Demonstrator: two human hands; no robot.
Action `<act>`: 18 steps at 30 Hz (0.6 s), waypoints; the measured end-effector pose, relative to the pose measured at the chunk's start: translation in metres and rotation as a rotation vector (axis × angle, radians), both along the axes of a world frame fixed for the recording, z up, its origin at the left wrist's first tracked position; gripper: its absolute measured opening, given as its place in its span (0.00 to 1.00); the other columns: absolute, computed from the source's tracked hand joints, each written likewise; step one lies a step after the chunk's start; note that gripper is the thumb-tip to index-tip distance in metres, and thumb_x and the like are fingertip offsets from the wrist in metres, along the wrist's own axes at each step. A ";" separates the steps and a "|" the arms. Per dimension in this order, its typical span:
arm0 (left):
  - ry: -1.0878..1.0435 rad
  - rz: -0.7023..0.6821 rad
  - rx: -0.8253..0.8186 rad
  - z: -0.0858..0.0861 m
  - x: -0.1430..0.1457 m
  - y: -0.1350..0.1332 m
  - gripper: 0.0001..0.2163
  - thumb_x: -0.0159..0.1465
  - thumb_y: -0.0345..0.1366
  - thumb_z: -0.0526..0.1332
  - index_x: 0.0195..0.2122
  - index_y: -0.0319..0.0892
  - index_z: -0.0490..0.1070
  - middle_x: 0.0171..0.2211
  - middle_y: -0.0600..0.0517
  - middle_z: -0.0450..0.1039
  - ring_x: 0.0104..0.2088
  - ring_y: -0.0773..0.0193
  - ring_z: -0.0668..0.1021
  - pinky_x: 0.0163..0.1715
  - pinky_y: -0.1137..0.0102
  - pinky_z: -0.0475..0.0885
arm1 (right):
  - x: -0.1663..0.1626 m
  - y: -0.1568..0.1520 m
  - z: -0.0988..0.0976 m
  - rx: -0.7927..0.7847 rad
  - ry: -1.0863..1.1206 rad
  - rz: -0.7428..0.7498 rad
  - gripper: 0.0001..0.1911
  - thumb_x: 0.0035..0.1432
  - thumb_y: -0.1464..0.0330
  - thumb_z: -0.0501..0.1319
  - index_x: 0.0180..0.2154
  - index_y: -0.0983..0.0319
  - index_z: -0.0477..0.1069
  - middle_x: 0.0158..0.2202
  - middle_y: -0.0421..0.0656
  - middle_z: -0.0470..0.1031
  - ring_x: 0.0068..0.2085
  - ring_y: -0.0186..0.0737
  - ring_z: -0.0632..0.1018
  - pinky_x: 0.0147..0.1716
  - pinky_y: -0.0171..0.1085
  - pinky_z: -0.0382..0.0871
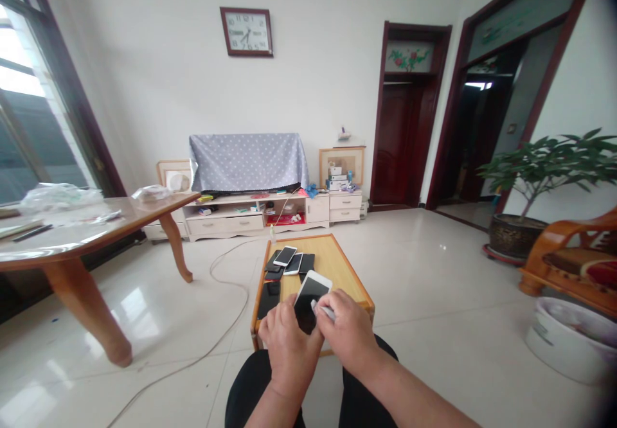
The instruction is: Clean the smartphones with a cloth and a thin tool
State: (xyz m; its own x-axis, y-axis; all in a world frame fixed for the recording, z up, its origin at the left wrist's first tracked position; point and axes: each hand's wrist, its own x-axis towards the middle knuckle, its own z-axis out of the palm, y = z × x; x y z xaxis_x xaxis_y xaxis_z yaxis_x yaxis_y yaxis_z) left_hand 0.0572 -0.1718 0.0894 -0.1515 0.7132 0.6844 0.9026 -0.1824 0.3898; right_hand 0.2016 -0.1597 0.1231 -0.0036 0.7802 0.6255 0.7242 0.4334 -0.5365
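My left hand [288,344] is closed round a white smartphone [311,296] with a dark screen, held tilted above a small wooden table [337,261]. My right hand [348,333] pinches a small white cloth or wipe [324,311] against the phone's screen. Several other phones [289,261] lie in a cluster on the table's left half, some white, some black. Both hands are close together over my knees, which are in dark trousers.
A white cable [216,325] trails over the tiled floor. A larger wooden table [72,235] stands left. A low cabinet [260,213] with a covered television is at the back wall. A potted plant [525,222], a wooden chair [569,254] and a white basin [569,338] are right.
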 end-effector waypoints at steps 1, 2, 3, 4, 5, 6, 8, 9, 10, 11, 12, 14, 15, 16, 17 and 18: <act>0.012 -0.004 0.003 0.000 0.000 -0.001 0.24 0.58 0.44 0.66 0.54 0.41 0.66 0.42 0.45 0.76 0.47 0.47 0.76 0.51 0.53 0.64 | 0.000 0.000 -0.001 -0.003 0.000 -0.004 0.04 0.61 0.70 0.61 0.33 0.57 0.72 0.33 0.39 0.75 0.37 0.39 0.76 0.38 0.34 0.64; 0.025 -0.011 0.008 0.001 0.001 -0.002 0.24 0.58 0.44 0.66 0.54 0.41 0.66 0.42 0.45 0.76 0.47 0.47 0.76 0.51 0.53 0.64 | 0.001 0.001 -0.002 -0.002 0.009 -0.026 0.04 0.62 0.69 0.60 0.33 0.57 0.72 0.34 0.40 0.75 0.38 0.39 0.76 0.38 0.34 0.64; 0.037 -0.019 0.013 0.001 0.001 -0.002 0.24 0.58 0.43 0.66 0.54 0.41 0.66 0.42 0.45 0.76 0.47 0.47 0.76 0.51 0.53 0.64 | 0.002 0.003 -0.002 0.001 0.022 -0.059 0.04 0.62 0.69 0.60 0.34 0.57 0.73 0.34 0.40 0.75 0.38 0.39 0.76 0.39 0.34 0.65; 0.047 -0.028 0.019 0.001 0.002 -0.003 0.25 0.57 0.43 0.66 0.54 0.41 0.66 0.43 0.45 0.76 0.48 0.47 0.76 0.52 0.53 0.63 | 0.003 0.005 -0.002 0.006 0.031 -0.089 0.04 0.62 0.69 0.60 0.34 0.57 0.73 0.35 0.40 0.75 0.38 0.39 0.76 0.39 0.35 0.65; 0.056 -0.037 0.025 0.001 0.003 -0.003 0.25 0.57 0.42 0.66 0.54 0.42 0.66 0.43 0.45 0.76 0.48 0.47 0.76 0.52 0.53 0.63 | 0.004 0.007 -0.001 0.010 0.032 -0.109 0.04 0.62 0.69 0.60 0.35 0.57 0.73 0.35 0.41 0.76 0.38 0.39 0.76 0.39 0.35 0.65; 0.063 -0.044 0.031 0.002 0.004 -0.004 0.24 0.57 0.41 0.66 0.54 0.42 0.66 0.43 0.45 0.76 0.48 0.47 0.76 0.52 0.53 0.63 | 0.003 0.008 -0.001 0.014 0.021 -0.110 0.04 0.62 0.69 0.60 0.35 0.57 0.73 0.35 0.41 0.76 0.38 0.40 0.76 0.38 0.35 0.64; 0.068 -0.045 0.049 0.003 0.005 -0.003 0.22 0.59 0.40 0.65 0.54 0.42 0.67 0.42 0.46 0.77 0.47 0.47 0.76 0.51 0.54 0.63 | 0.000 0.007 0.000 0.018 -0.022 -0.061 0.04 0.61 0.69 0.60 0.34 0.57 0.73 0.34 0.40 0.75 0.38 0.40 0.76 0.38 0.35 0.64; 0.071 -0.044 0.058 0.004 0.005 -0.003 0.21 0.60 0.39 0.64 0.54 0.43 0.67 0.42 0.46 0.77 0.46 0.48 0.76 0.51 0.54 0.63 | -0.002 0.006 0.000 0.018 -0.045 -0.029 0.04 0.61 0.70 0.61 0.34 0.57 0.73 0.34 0.40 0.75 0.38 0.40 0.76 0.38 0.35 0.64; 0.073 -0.043 0.068 0.005 0.005 -0.003 0.20 0.60 0.38 0.63 0.53 0.43 0.67 0.41 0.46 0.77 0.46 0.48 0.76 0.51 0.54 0.63 | -0.003 0.006 0.000 0.019 -0.059 -0.006 0.03 0.61 0.70 0.61 0.34 0.57 0.73 0.34 0.40 0.75 0.38 0.39 0.76 0.38 0.35 0.63; 0.076 -0.044 0.076 0.006 0.005 -0.003 0.19 0.61 0.38 0.63 0.53 0.42 0.68 0.41 0.46 0.77 0.45 0.48 0.76 0.51 0.54 0.62 | -0.004 0.006 0.001 0.020 -0.061 -0.001 0.03 0.61 0.70 0.61 0.34 0.57 0.73 0.34 0.40 0.75 0.38 0.39 0.76 0.38 0.35 0.63; 0.081 -0.051 0.075 0.007 0.005 -0.003 0.20 0.60 0.39 0.64 0.53 0.42 0.68 0.41 0.46 0.77 0.45 0.48 0.76 0.51 0.54 0.62 | -0.004 0.006 0.002 0.024 -0.052 -0.015 0.03 0.61 0.69 0.61 0.34 0.57 0.73 0.34 0.40 0.75 0.38 0.39 0.76 0.38 0.35 0.63; 0.102 -0.074 0.057 0.008 0.004 -0.004 0.22 0.59 0.41 0.65 0.53 0.42 0.68 0.41 0.46 0.77 0.46 0.47 0.76 0.51 0.54 0.63 | -0.002 0.009 0.004 0.034 -0.020 -0.080 0.04 0.62 0.69 0.60 0.35 0.57 0.74 0.35 0.41 0.76 0.38 0.39 0.76 0.38 0.35 0.64; 0.110 -0.077 0.051 0.009 0.004 -0.005 0.23 0.58 0.41 0.66 0.54 0.42 0.68 0.42 0.46 0.77 0.46 0.47 0.75 0.51 0.54 0.63 | -0.002 0.011 0.006 0.037 -0.012 -0.108 0.04 0.63 0.68 0.60 0.35 0.57 0.74 0.35 0.41 0.76 0.38 0.40 0.76 0.38 0.35 0.64; 0.116 -0.077 0.047 0.009 0.004 -0.005 0.23 0.58 0.41 0.66 0.54 0.41 0.68 0.42 0.45 0.77 0.46 0.47 0.75 0.51 0.54 0.63 | -0.003 0.011 0.006 0.040 -0.015 -0.119 0.04 0.63 0.68 0.60 0.35 0.57 0.73 0.36 0.41 0.76 0.38 0.40 0.76 0.38 0.35 0.64; 0.122 -0.075 0.046 0.009 0.004 -0.005 0.23 0.58 0.40 0.66 0.54 0.41 0.68 0.42 0.45 0.77 0.46 0.47 0.75 0.51 0.53 0.63 | -0.004 0.011 0.007 0.042 -0.032 -0.113 0.04 0.63 0.68 0.60 0.35 0.57 0.73 0.35 0.41 0.76 0.38 0.40 0.76 0.37 0.35 0.64; 0.122 -0.069 0.052 0.009 0.004 -0.005 0.21 0.59 0.39 0.65 0.54 0.41 0.68 0.42 0.45 0.77 0.46 0.47 0.75 0.51 0.53 0.63 | -0.006 0.010 0.007 0.044 -0.061 -0.090 0.04 0.63 0.68 0.60 0.34 0.57 0.73 0.35 0.41 0.76 0.38 0.40 0.76 0.37 0.35 0.63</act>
State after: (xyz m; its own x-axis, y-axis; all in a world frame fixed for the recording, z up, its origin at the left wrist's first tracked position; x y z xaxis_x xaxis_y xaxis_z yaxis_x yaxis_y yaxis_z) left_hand 0.0610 -0.1770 0.0986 -0.0168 0.6820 0.7312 0.9273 -0.2628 0.2664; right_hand 0.1957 -0.1494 0.1298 0.0259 0.7507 0.6601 0.7919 0.3876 -0.4719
